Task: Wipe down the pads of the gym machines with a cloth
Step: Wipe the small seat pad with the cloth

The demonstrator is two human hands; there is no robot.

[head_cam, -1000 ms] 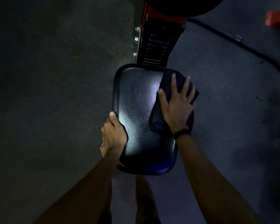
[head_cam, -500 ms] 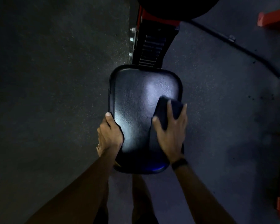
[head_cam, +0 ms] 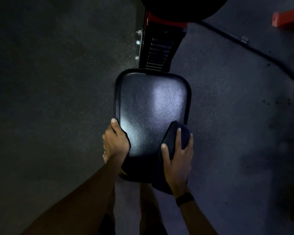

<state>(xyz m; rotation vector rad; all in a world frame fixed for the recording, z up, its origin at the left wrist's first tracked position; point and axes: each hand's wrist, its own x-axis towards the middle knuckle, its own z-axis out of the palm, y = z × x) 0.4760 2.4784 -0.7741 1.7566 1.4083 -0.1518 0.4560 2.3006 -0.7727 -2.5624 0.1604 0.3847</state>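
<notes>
The dark speckled rubber floor [head_cam: 58, 82] fills most of the dim room. On it stands the machine's frame [head_cam: 158, 48], black with red showing at its top edge, with bolt heads down its left side; it runs up and away from the seat. Off to the right a thin black bar [head_cam: 255, 50] lies slantwise on the floor, and a piece of red frame [head_cam: 288, 17] sits in the upper right corner.

The black seat pad [head_cam: 151, 112] is in the middle, glossy and rounded at the corners, catching a pale sheen across its upper half. A dark cloth [head_cam: 175, 138] lies on the pad's near right part and hangs over the near edge.

The right hand [head_cam: 176, 158] rests flat on the cloth, fingers straight and spread, pressing it onto the pad. A black band [head_cam: 185, 199] circles that wrist. The left hand [head_cam: 116, 141] grips the pad's left edge, thumb up along the top surface and fingers wrapped beneath, out of sight.
</notes>
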